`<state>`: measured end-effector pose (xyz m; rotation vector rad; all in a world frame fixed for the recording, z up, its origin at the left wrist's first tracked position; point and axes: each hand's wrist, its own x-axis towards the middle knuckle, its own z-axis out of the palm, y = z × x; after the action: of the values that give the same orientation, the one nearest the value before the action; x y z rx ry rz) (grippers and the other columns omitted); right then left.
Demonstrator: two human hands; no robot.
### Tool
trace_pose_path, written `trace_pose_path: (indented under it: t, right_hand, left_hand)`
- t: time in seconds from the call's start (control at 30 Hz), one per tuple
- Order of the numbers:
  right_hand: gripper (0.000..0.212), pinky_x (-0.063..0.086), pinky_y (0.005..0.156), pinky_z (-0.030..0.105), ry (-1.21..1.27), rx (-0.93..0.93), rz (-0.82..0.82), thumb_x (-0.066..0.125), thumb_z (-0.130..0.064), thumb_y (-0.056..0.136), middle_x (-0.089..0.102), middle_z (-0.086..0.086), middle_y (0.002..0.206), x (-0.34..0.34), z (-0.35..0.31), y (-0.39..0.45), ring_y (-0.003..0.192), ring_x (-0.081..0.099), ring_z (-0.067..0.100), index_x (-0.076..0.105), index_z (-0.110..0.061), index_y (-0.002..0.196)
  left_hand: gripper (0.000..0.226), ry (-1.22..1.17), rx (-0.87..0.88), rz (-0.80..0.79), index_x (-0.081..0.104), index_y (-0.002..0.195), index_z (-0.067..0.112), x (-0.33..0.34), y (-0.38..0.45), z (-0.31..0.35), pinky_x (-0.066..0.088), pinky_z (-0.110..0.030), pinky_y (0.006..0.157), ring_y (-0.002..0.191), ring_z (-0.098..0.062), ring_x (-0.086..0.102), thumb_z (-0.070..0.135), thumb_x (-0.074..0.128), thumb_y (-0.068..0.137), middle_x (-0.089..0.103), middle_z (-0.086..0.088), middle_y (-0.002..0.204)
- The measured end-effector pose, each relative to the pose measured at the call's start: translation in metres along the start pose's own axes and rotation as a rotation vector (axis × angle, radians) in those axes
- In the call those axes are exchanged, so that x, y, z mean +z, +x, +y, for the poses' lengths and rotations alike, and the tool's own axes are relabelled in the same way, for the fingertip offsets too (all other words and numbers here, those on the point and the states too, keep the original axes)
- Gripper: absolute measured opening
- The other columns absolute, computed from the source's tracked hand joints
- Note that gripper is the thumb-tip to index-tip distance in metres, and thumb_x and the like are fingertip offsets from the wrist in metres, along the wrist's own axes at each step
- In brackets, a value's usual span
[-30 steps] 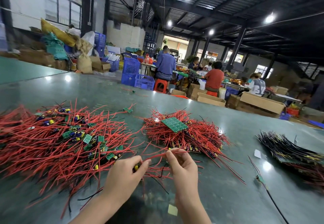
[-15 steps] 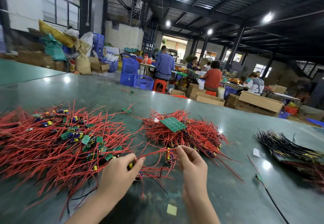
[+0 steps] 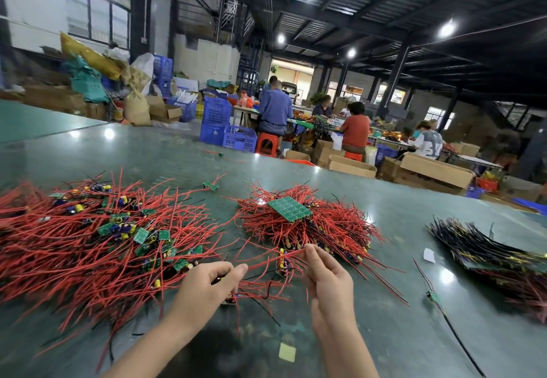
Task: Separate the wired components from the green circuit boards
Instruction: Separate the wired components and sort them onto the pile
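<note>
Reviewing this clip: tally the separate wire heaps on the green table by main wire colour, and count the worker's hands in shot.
Red wire heaps: 2, the left heap and the middle heap
Black wire heaps: 1, the far-right heap
Hands: 2, left hand and right hand, both pinching one red wire
Total: 3 heaps, 2 hands

My left hand [image 3: 207, 284] and right hand [image 3: 325, 277] each pinch an end of one red wire [image 3: 268, 262] above the green bench [image 3: 399, 333]. A heap of red-wired boards [image 3: 97, 244] lies left; a second heap [image 3: 305, 229], topped by a green circuit board [image 3: 290, 208], lies ahead. Black-wired pieces [image 3: 488, 250] sit right.
</note>
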<state>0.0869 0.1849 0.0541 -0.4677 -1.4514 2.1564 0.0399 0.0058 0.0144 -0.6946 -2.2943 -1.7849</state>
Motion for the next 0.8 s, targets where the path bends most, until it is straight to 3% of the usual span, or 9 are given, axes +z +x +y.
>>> trace_pose_path:
  t: [0.07, 0.17, 0.23, 0.4, 0.57, 0.7, 0.8]
  right_hand:
    - [0.007, 0.04, 0.047, 0.01, 0.039, 0.05, 0.015, 0.065, -0.011, 0.084, 0.071, -0.003, 0.066, 0.0, 0.0, 0.0, 0.049, 0.055, -0.003, 0.071, -0.013, 0.081]
    - [0.006, 0.032, 0.042, 0.012, 0.13, 0.094, 0.004, 0.064, -0.006, 0.084, 0.069, -0.001, 0.062, 0.001, 0.001, 0.001, 0.043, 0.044, 0.0, 0.069, -0.008, 0.083]
    - [0.006, 0.029, 0.04, 0.013, 0.174, 0.109, -0.007, 0.063, -0.004, 0.084, 0.068, 0.001, 0.061, 0.003, 0.001, 0.002, 0.041, 0.035, 0.002, 0.068, -0.004, 0.085]
    - [0.006, 0.031, 0.043, 0.013, 0.112, 0.089, -0.03, 0.063, -0.008, 0.086, 0.067, 0.001, 0.066, 0.002, 0.005, 0.002, 0.041, 0.038, 0.0, 0.068, -0.006, 0.087]
    - [0.014, 0.029, 0.042, 0.015, 0.253, 0.109, -0.014, 0.053, -0.011, 0.093, 0.063, 0.001, 0.063, 0.002, 0.004, 0.005, 0.041, 0.03, 0.004, 0.065, -0.007, 0.089]
    - [0.018, 0.03, 0.041, 0.017, 0.312, 0.152, 0.042, 0.046, -0.013, 0.095, 0.06, -0.001, 0.059, -0.003, 0.0, 0.007, 0.043, 0.032, 0.008, 0.063, -0.01, 0.089]
    - [0.018, 0.031, 0.04, 0.017, 0.327, 0.196, 0.051, 0.044, -0.009, 0.094, 0.057, 0.0, 0.06, -0.002, 0.0, 0.004, 0.044, 0.031, 0.009, 0.062, -0.01, 0.091]
  left_hand:
    - [0.045, -0.017, -0.007, -0.017, 0.053, 0.049, 0.022, 0.001, 0.0, 0.0, 0.037, -0.032, 0.062, 0.053, -0.016, 0.045, 0.04, 0.058, 0.09, 0.048, -0.002, 0.05]
    - [0.044, -0.026, -0.018, -0.028, 0.052, 0.049, 0.022, 0.002, 0.001, 0.0, 0.035, -0.032, 0.062, 0.054, -0.018, 0.044, 0.031, 0.055, 0.092, 0.046, -0.002, 0.051]
    - [0.044, -0.028, -0.022, -0.033, 0.051, 0.049, 0.022, 0.002, 0.0, 0.001, 0.034, -0.031, 0.061, 0.054, -0.018, 0.042, 0.03, 0.054, 0.093, 0.043, -0.004, 0.051]
    - [0.046, -0.015, -0.054, 0.008, 0.05, 0.048, 0.021, 0.002, 0.0, 0.006, 0.03, -0.03, 0.058, 0.049, -0.01, 0.038, 0.026, 0.055, 0.093, 0.039, 0.0, 0.047]
    - [0.045, -0.247, -0.296, 0.052, 0.053, 0.05, 0.017, -0.007, 0.008, 0.021, 0.02, -0.018, 0.041, 0.035, -0.006, 0.025, 0.028, 0.053, 0.094, 0.033, 0.009, 0.04]
    - [0.033, -0.355, -0.42, 0.03, 0.057, 0.069, 0.01, -0.034, 0.024, 0.046, 0.015, -0.009, 0.036, 0.032, -0.005, 0.021, 0.026, 0.046, 0.097, 0.036, 0.006, 0.044]
    - [0.018, -0.142, -0.35, 0.113, 0.057, 0.096, 0.011, -0.062, 0.041, 0.061, 0.025, -0.016, 0.04, 0.037, -0.01, 0.032, 0.014, 0.039, 0.094, 0.047, 0.001, 0.051]
